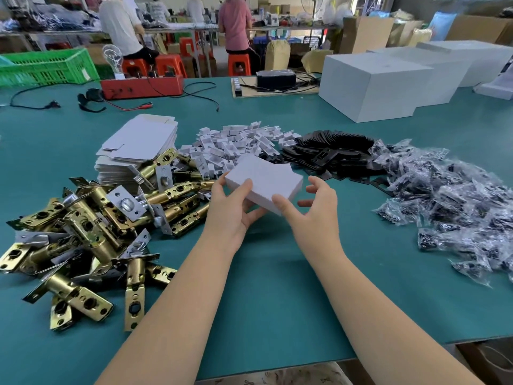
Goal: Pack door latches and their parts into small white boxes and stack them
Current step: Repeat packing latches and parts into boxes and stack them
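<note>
Head cam: we see both forearms reaching fwd from the bottom edge over the green table [277,287], converging toward a small white box [263,182] held up above the mat, approx centre of view. The box is closed and tilted, one corner pointing down toward us.

Left hand [236,202] grasps the box: thumb lies over the near top face, fingers curl under the bottom, wrist bent slightly inward. Right hand [311,204] is spread w/ fingers loosely bent; its thumb tip touches the box's near right corner, while the other fingers hang apart from the box's right end, not gripping. We'd call it released, only touching.

Left of the arms lies a heap of brass and silver door latches [91,232], piled at all angles. Behind them sits a stack of flat unfolded box blanks [138,145], one latch leaning on its front edge. Beyond the held box is a pile of small white card inserts [230,143], then to the right a heap of black strike plates [330,154], and further right a wide spread of clear bags w/ dark small parts [455,201].

Far right at the back stand large white cartons [372,90]. A red test box [141,86] w/ cables and a green crate [47,66] sit at the far left. People sit on orange stools in the bkgd.
</note>
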### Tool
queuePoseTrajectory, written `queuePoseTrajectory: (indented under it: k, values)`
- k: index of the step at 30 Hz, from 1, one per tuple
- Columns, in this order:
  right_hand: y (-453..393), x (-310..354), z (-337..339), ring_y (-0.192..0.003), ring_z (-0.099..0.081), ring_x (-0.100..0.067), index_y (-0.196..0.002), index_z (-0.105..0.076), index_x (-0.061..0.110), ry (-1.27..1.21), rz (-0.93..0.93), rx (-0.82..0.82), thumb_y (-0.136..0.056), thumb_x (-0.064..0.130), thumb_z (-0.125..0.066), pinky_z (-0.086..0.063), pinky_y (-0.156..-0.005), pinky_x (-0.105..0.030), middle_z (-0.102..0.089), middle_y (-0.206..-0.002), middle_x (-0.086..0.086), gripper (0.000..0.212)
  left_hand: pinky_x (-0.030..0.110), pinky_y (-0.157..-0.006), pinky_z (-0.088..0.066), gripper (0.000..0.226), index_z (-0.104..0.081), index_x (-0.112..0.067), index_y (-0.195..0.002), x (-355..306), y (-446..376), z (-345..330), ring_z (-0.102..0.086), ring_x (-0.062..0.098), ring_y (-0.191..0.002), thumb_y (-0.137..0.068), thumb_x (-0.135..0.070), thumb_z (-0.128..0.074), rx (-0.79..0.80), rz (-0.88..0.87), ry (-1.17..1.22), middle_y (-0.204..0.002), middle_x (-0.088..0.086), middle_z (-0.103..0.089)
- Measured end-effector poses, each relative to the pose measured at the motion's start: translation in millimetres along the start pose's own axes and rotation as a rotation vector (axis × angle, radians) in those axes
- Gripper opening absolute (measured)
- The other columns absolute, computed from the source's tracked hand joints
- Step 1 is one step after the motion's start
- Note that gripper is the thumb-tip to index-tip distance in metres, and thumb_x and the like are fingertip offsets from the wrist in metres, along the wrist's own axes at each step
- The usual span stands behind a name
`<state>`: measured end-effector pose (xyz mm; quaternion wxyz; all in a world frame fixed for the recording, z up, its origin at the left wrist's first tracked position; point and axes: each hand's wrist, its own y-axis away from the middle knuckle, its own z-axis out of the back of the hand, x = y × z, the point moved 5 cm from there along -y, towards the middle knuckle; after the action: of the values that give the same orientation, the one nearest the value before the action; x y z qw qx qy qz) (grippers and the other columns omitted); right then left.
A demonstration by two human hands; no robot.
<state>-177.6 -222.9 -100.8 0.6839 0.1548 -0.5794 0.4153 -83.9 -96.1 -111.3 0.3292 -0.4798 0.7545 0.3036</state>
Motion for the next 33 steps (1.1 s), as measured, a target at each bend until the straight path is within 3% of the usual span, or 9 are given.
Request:
queuePoseTrajectory:
  k: [5,8,11,15,18,22,25,27,33]
  values:
    - [3.8,7.7,-15.7,-0.104,-0.053,0.011,-0.117,-0.04,0.049,-0.192,0.053,0.206,-0.078,0.02,-0.07,-0.045,-0.086,-0.015,-0.049,-0.115,0.034,0.057,0.037,-0.072,-0.059,0.039,-0.041,-0.03,-0.122,-1.3,-1.1,-2.6,-0.057,0.026,-0.12,-0.096,-0.005,-0.055,-0.041,-0.162,-0.085,-0.131,0.009,-0.052]
    - [1.2,7.3,-16.6,-0.112,-0.052,0.012,-0.11,-0.042,0.053,-0.321,0.062,0.281,-0.077,0.015,-0.056,-0.042,-0.095,-0.012,-0.056,-0.108,0.043,0.052,0.036,-0.093,-0.052,0.055,-0.032,-0.024,-0.141,-2.1,-0.4,-5.4,-0.051,0.016,-0.124,-0.094,-0.015,-0.059,-0.014,-0.246,-0.266,-0.136,0.004,-0.05]
    - [-5.9,8.2,-13.6,-0.102,-0.055,0.017,-0.106,-0.046,0.044,-0.373,0.066,0.292,-0.079,0.004,-0.049,-0.041,-0.084,-0.004,-0.06,-0.1,0.042,0.048,0.03,-0.11,-0.029,0.081,-0.019,-0.032,-0.151,-0.6,-3.5,-6.5,-0.034,0.01,-0.135,-0.082,-0.034,-0.061,0.003,-0.328,-0.701,-0.147,-0.002,-0.035]
    - [-16.2,2.2,-14.6,-0.095,-0.05,0.027,-0.117,-0.04,0.038,-0.394,0.053,0.306,-0.082,0.0,-0.046,-0.04,-0.077,0.0,-0.056,-0.101,0.047,0.052,0.025,-0.106,-0.014,0.096,0.0,-0.034,-0.154,7.1,-10.0,-7.0,-0.013,0.006,-0.136,-0.086,-0.032,-0.068,0.021,-0.352,-0.999,-0.149,0.009,-0.024]
    - [-18.7,-6.9,-19.2,-0.109,-0.042,0.025,-0.146,-0.018,0.023,-0.269,0.01,0.3,-0.087,0.001,-0.053,-0.04,-0.09,-0.005,-0.038,-0.134,0.028,0.072,0.028,-0.112,-0.011,0.105,0.008,-0.021,-0.154,12.8,-14.9,-4.1,-0.011,0.016,-0.141,-0.086,-0.032,-0.071,-0.044,-0.334,-1.143,-0.153,0.012,-0.019]
    - [-16.1,-9.6,-20.6,-0.124,-0.04,-0.004,-0.139,-0.038,0.016,-0.034,-0.053,0.106,-0.086,0.014,-0.06,-0.036,-0.105,-0.023,-0.04,-0.138,0.0,0.058,0.035,-0.117,-0.001,0.098,0.007,-0.006,-0.153,16.5,-20.5,-2.1,0.0,0.025,-0.147,-0.091,-0.036,-0.062,-0.062,-0.243,-1.338,-0.162,0.011,-0.003]
    - [-14.1,-12.3,-22.8,-0.094,-0.05,0.02,-0.114,-0.046,0.036,-0.28,-0.088,0.057,-0.082,0.017,-0.056,-0.038,-0.075,0.001,-0.051,-0.107,0.031,0.038,0.036,-0.117,-0.007,0.098,0.009,-0.003,-0.153,18.5,-20.7,-3.6,-0.006,0.027,-0.146,-0.091,-0.036,-0.06,-0.039,-0.221,-1.373,-0.162,0.011,-0.009]
    - [-17.8,-10.8,-27.5,-0.09,-0.042,0.032,-0.135,-0.038,0.032,-0.346,-0.121,0.137,-0.084,0.018,-0.056,-0.034,-0.078,-0.001,-0.04,-0.106,0.044,0.056,0.038,-0.119,-0.011,0.098,0.01,-0.004,-0.153,18.6,-21.3,-5.3,-0.008,0.026,-0.145,-0.09,-0.035,-0.06,-0.022,-0.21,-1.354,-0.161,0.01,-0.012]
    - [-32.7,-17.2,-23.1,-0.125,-0.04,-0.002,-0.143,-0.039,0.02,-0.293,-0.221,0.115,-0.087,0.017,-0.055,-0.032,-0.102,-0.022,-0.042,-0.144,0.007,0.058,0.038,-0.118,-0.017,0.088,0.002,-0.009,-0.155,15.1,-21.9,-3.3,-0.015,0.023,-0.144,-0.093,-0.029,-0.057,-0.02,-0.188,-1.19,-0.157,0.011,-0.024]
